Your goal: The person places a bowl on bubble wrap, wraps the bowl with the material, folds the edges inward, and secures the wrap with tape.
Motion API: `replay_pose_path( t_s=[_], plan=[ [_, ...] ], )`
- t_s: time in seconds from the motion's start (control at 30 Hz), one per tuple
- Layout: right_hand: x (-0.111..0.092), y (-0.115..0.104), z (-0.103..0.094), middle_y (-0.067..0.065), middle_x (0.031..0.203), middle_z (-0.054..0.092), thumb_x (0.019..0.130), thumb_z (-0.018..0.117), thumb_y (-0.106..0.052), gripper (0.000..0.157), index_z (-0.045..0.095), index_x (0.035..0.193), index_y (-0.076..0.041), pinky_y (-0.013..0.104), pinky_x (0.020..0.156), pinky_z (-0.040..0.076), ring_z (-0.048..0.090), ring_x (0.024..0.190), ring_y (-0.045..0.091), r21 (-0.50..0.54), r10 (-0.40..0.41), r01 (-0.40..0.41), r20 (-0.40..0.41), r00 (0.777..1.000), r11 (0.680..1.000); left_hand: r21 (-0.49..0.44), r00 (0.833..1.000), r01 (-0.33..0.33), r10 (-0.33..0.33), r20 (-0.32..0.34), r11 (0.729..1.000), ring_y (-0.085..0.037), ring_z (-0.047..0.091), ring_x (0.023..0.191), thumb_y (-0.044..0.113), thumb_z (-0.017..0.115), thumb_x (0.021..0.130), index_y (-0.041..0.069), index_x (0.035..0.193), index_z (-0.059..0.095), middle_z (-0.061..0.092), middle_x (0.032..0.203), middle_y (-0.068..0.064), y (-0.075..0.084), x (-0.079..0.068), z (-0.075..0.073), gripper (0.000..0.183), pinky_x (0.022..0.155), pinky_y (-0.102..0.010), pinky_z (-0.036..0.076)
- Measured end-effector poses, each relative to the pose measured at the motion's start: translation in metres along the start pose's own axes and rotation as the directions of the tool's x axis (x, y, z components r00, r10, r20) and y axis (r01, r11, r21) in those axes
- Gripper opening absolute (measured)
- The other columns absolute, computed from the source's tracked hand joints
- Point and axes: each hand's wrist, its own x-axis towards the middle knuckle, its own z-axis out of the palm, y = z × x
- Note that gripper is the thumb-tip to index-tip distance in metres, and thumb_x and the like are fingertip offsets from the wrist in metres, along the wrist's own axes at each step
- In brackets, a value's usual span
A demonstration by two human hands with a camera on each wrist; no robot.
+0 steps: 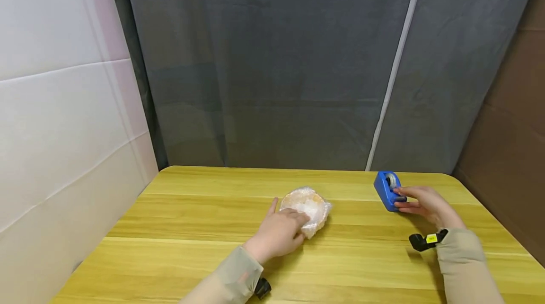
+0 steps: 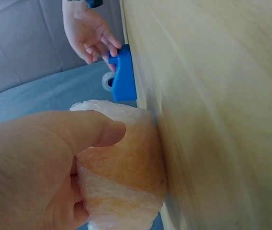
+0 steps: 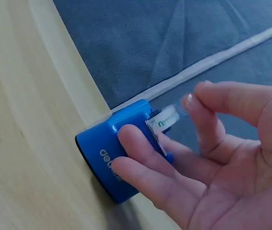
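Note:
A round, orange-and-white thing wrapped in bubble wrap point(image 1: 317, 205) rests on the table, left of a blue tape dispenser point(image 1: 385, 194). My left hand point(image 1: 278, 233) grips the wrapped bundle, its fingers over the top and the thumb along the near side in the left wrist view. What the wrap encloses cannot be made out. At the dispenser, my right hand point(image 1: 427, 205) pinches the loose end of clear tape point(image 3: 184, 106) between thumb and index finger. Its other fingers point(image 3: 141, 148) lie against the dispenser's front and side. The tape roll point(image 1: 391, 181) sits inside the dispenser.
The wooden table point(image 1: 191, 228) runs back to a dark grey curtain point(image 1: 276, 81). A white panel point(image 1: 64, 105) stands along the left side and a brown one point(image 1: 506, 152) along the right. Black wrist cameras point(image 1: 421, 242) are worn at both cuffs.

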Motion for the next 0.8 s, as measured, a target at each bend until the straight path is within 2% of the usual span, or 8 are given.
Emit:
replay_pose_path(
  t_s=[0.13,0.2,0.33,0.4,0.47,0.57,0.67,0.8],
  plan=[
    [-0.002,0.002,-0.007,-0.006,0.108,0.067,0.103,0.047,-0.016,0.026,0.069,0.111,-0.004,0.037,0.086,0.054,0.07,0.094,0.021,0.14,-0.041,0.023,0.124,0.991,0.99,-0.002,1.0,0.005,-0.005,0.001,1.0,-0.015,0.052,0.124,0.032,0.061,0.091,0.025,0.13,0.062,0.062,0.128,0.009,-0.002,-0.001,0.0,0.04,0.112,-0.06,0.015],
    [-0.004,0.004,-0.01,-0.005,0.112,0.067,0.104,0.041,-0.013,0.032,0.073,0.103,-0.011,0.037,0.088,0.053,0.069,0.098,0.022,0.206,-0.093,0.049,0.211,0.973,0.977,-0.003,1.0,0.005,-0.005,0.001,1.0,-0.015,0.052,0.124,0.033,0.061,0.091,0.024,0.13,0.062,0.062,0.127,0.01,-0.003,0.0,0.0,0.04,0.112,-0.06,0.016],
    [-0.004,0.007,-0.015,-0.002,0.12,0.066,0.106,0.029,-0.008,0.044,0.074,0.104,-0.011,0.037,0.093,0.05,0.065,0.108,0.023,0.289,-0.187,0.081,0.36,0.914,0.954,-0.002,1.0,0.01,-0.01,-0.001,1.0,-0.015,0.052,0.123,0.033,0.062,0.091,0.025,0.13,0.062,0.062,0.127,0.01,-0.003,0.0,0.001,0.041,0.112,-0.06,0.016],
    [-0.005,0.009,-0.016,-0.004,0.121,0.065,0.107,0.028,-0.01,0.044,0.073,0.104,-0.01,0.037,0.093,0.05,0.064,0.11,0.021,0.272,-0.182,0.081,0.368,0.912,0.959,-0.001,1.0,0.01,-0.01,0.0,1.0,-0.015,0.052,0.123,0.034,0.062,0.09,0.025,0.13,0.062,0.062,0.127,0.01,-0.003,0.001,0.002,0.041,0.112,-0.06,0.016],
    [-0.007,0.009,-0.015,-0.008,0.116,0.067,0.107,0.033,-0.017,0.04,0.072,0.1,-0.012,0.035,0.091,0.052,0.064,0.106,0.016,0.204,-0.139,0.081,0.289,0.947,0.976,-0.001,1.0,0.009,-0.009,0.004,1.0,-0.014,0.052,0.124,0.034,0.062,0.09,0.025,0.13,0.062,0.062,0.127,0.01,-0.002,0.002,0.003,0.041,0.112,-0.06,0.016],
    [-0.012,0.006,-0.009,-0.013,0.101,0.068,0.104,0.044,-0.028,0.034,0.071,0.087,-0.017,0.032,0.084,0.054,0.063,0.095,0.01,0.07,-0.048,0.042,0.085,0.995,0.997,0.0,1.0,0.004,-0.004,0.006,1.0,-0.014,0.052,0.123,0.035,0.063,0.09,0.026,0.129,0.062,0.062,0.127,0.011,0.0,0.002,0.005,0.04,0.112,-0.06,0.016],
    [-0.017,0.001,-0.003,-0.012,0.089,0.065,0.1,0.052,-0.036,0.031,0.072,0.08,-0.023,0.03,0.079,0.053,0.058,0.086,0.011,-0.021,0.026,-0.028,-0.084,0.996,0.999,0.001,1.0,-0.001,0.001,0.0,1.0,-0.014,0.052,0.123,0.035,0.063,0.09,0.025,0.129,0.063,0.062,0.127,0.011,0.001,0.002,0.005,0.04,0.112,-0.06,0.017],
    [-0.018,-0.002,0.001,-0.007,0.082,0.061,0.097,0.056,-0.039,0.03,0.071,0.079,-0.02,0.03,0.073,0.051,0.053,0.079,0.014,-0.125,0.068,-0.088,-0.156,0.985,0.988,0.006,1.0,-0.001,0.001,-0.017,1.0,-0.014,0.053,0.122,0.034,0.063,0.09,0.025,0.129,0.063,0.062,0.126,0.01,0.0,0.002,0.004,0.04,0.112,-0.06,0.016]
  ],
)
